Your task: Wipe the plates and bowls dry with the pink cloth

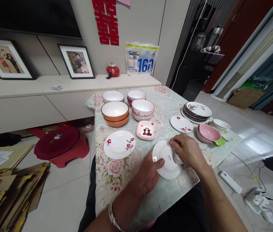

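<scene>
A small white plate (pixel 164 151) is held bottom up above the near edge of the table, its blue maker's mark showing. My left hand (pixel 149 172) grips its left rim, thumb across the underside. Pressed to the plate's right side, my right hand (pixel 187 149) has its fingers closed on a pale cloth (pixel 178 158), partly hidden under the palm. To the left lies a white plate with red flowers (pixel 119 145). Beyond my hands are a pink square cat dish (pixel 147 130) and another flowered plate (pixel 181 124).
Orange bowls (pixel 115 116) and white bowls with red rims (pixel 143 109) stand in stacks at the back left. On the right are stacked plates (pixel 198 111), pink bowls (pixel 209 133) and small white dishes (pixel 220 125). A flowered tablecloth (pixel 114 169) covers the table; a red stool (pixel 61 143) stands left.
</scene>
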